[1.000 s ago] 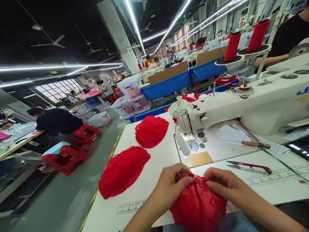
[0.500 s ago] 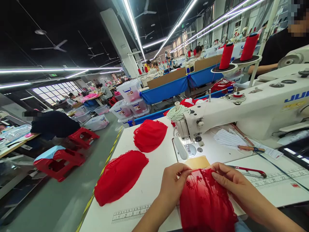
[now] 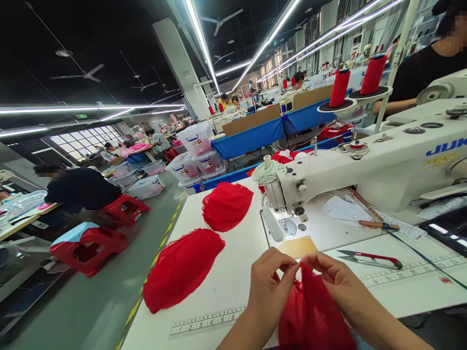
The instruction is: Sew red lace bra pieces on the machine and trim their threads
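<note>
A red lace fabric piece [image 3: 310, 311] hangs from both hands at the table's front edge, its lower part out of frame. My left hand [image 3: 272, 284] pinches its top edge between thumb and fingers. Close beside it, my right hand [image 3: 335, 279] pinches the same edge, and the cloth bunches into folds between them. Just beyond the fingers stands the sewing machine [image 3: 339, 165], its needle area lit. Thread snips [image 3: 372, 258] with red handles lie to the right. Two more red lace pieces, one nearer [image 3: 182, 270] and one farther [image 3: 226, 206], rest flat on the left.
Red thread cones [image 3: 339, 88] stand on a holder behind the machine. Paper pieces [image 3: 346, 210] and a brown-handled tool [image 3: 379, 225] lie on the machine bed. Clear plastic bins [image 3: 197, 138] are stacked beyond the table, and red stools [image 3: 89, 248] stand left. A co-worker [image 3: 419, 73] sits at right.
My hands have drawn together along the fabric's top edge. The cloth, spread out between them before, is now gathered into folds. More of the snips shows.
</note>
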The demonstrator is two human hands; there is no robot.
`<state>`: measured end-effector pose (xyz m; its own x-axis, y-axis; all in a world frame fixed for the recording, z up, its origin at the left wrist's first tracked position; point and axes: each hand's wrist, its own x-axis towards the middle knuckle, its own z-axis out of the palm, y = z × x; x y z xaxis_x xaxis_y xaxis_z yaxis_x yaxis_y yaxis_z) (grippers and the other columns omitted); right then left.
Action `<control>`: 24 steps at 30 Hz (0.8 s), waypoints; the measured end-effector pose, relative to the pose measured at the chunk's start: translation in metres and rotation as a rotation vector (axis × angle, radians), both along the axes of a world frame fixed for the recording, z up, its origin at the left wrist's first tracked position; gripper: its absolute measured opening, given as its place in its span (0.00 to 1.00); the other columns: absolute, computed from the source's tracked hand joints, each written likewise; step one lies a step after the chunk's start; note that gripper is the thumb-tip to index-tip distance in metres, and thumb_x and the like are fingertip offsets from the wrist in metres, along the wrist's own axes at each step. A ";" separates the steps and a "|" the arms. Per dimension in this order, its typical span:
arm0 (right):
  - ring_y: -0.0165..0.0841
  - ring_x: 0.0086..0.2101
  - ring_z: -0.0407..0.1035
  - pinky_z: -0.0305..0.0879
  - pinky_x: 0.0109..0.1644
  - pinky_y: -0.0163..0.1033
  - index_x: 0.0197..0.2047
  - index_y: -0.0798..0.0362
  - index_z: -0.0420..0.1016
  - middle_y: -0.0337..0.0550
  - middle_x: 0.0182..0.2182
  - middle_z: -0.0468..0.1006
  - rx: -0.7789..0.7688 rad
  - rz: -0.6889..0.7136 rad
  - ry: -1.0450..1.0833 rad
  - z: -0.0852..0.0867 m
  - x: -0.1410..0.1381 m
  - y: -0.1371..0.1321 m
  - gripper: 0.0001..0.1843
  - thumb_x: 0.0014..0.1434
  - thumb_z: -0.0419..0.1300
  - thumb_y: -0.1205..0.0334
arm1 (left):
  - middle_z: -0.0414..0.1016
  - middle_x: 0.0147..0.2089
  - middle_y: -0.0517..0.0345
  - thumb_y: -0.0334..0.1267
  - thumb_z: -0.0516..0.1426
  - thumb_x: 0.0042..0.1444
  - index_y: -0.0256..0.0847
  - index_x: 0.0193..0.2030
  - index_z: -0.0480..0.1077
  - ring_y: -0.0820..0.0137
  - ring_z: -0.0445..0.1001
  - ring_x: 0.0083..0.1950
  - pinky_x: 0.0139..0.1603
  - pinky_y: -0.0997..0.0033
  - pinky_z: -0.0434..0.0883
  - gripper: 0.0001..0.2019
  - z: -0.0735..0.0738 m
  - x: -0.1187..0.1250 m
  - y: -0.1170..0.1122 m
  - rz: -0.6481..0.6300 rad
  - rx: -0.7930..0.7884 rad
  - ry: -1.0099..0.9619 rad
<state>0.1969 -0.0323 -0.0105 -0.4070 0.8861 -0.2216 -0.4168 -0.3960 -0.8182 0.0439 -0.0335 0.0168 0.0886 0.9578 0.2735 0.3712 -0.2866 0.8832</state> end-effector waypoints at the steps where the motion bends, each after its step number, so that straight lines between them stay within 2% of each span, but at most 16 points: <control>1: 0.22 0.17 0.59 0.56 0.23 0.29 0.30 0.51 0.71 0.30 0.19 0.72 -0.015 -0.010 0.003 0.000 0.001 0.000 0.14 0.43 0.71 0.61 | 0.68 0.31 0.58 0.36 0.59 0.55 0.39 0.29 0.71 0.75 0.66 0.29 0.23 0.77 0.59 0.06 0.001 -0.001 0.000 -0.023 -0.074 -0.103; 2: 0.22 0.17 0.59 0.53 0.22 0.28 0.29 0.51 0.71 0.30 0.18 0.71 -0.034 -0.032 0.009 0.000 0.002 0.000 0.14 0.43 0.72 0.59 | 0.68 0.34 0.58 0.39 0.59 0.55 0.39 0.29 0.69 0.76 0.64 0.28 0.21 0.78 0.58 0.08 0.001 -0.002 0.000 -0.063 -0.160 -0.219; 4: 0.23 0.18 0.62 0.54 0.22 0.28 0.28 0.51 0.72 0.32 0.23 0.75 -0.045 -0.119 0.036 0.000 0.003 0.000 0.15 0.43 0.72 0.56 | 0.68 0.36 0.59 0.47 0.59 0.55 0.40 0.30 0.64 0.80 0.61 0.23 0.16 0.80 0.55 0.13 0.000 -0.006 0.001 -0.172 -0.343 -0.448; 7: 0.27 0.25 0.68 0.64 0.29 0.32 0.27 0.51 0.73 0.36 0.32 0.76 -0.022 -0.175 0.099 0.000 0.004 -0.001 0.15 0.42 0.73 0.54 | 0.64 0.25 0.66 0.54 0.59 0.54 0.42 0.32 0.59 0.81 0.57 0.17 0.13 0.81 0.52 0.19 -0.003 -0.011 0.006 -0.276 -0.528 -0.609; 10: 0.27 0.24 0.65 0.62 0.29 0.32 0.28 0.50 0.72 0.33 0.26 0.73 -0.021 -0.104 0.099 -0.004 0.003 0.000 0.16 0.43 0.72 0.53 | 0.61 0.22 0.69 0.52 0.65 0.47 0.39 0.34 0.63 0.81 0.57 0.19 0.19 0.80 0.55 0.21 -0.004 -0.014 0.012 -0.312 -0.612 -0.525; 13: 0.24 0.23 0.60 0.56 0.25 0.29 0.28 0.51 0.69 0.31 0.23 0.69 0.023 -0.035 0.022 -0.006 0.002 0.004 0.18 0.44 0.72 0.51 | 0.59 0.20 0.70 0.46 0.70 0.38 0.36 0.34 0.68 0.81 0.54 0.22 0.22 0.79 0.51 0.22 -0.002 -0.013 0.016 -0.309 -0.678 -0.373; 17: 0.25 0.24 0.59 0.56 0.27 0.30 0.28 0.51 0.66 0.31 0.25 0.68 0.090 -0.011 -0.110 -0.005 0.005 0.008 0.19 0.47 0.68 0.48 | 0.60 0.20 0.68 0.47 0.67 0.42 0.35 0.28 0.68 0.80 0.56 0.22 0.23 0.76 0.51 0.18 -0.002 -0.010 0.020 -0.261 -0.714 -0.283; 21: 0.27 0.24 0.59 0.56 0.27 0.32 0.29 0.51 0.64 0.33 0.24 0.67 0.115 0.020 -0.260 -0.007 0.008 0.017 0.23 0.52 0.59 0.37 | 0.62 0.20 0.67 0.45 0.63 0.45 0.37 0.24 0.64 0.78 0.58 0.23 0.24 0.76 0.53 0.16 -0.004 -0.007 0.028 -0.223 -0.646 -0.236; 24: 0.29 0.24 0.60 0.56 0.27 0.33 0.30 0.51 0.65 0.33 0.22 0.66 0.144 0.062 -0.369 -0.010 0.009 0.026 0.23 0.53 0.58 0.37 | 0.64 0.21 0.66 0.43 0.62 0.46 0.38 0.24 0.63 0.77 0.61 0.24 0.26 0.76 0.56 0.14 -0.005 -0.006 0.038 -0.249 -0.650 -0.240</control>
<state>0.2060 -0.0064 -0.0210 -0.3771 0.8950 -0.2383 -0.0637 -0.2817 -0.9574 0.0381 0.0043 0.0113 0.3337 0.8927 -0.3030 0.1380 0.2717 0.9524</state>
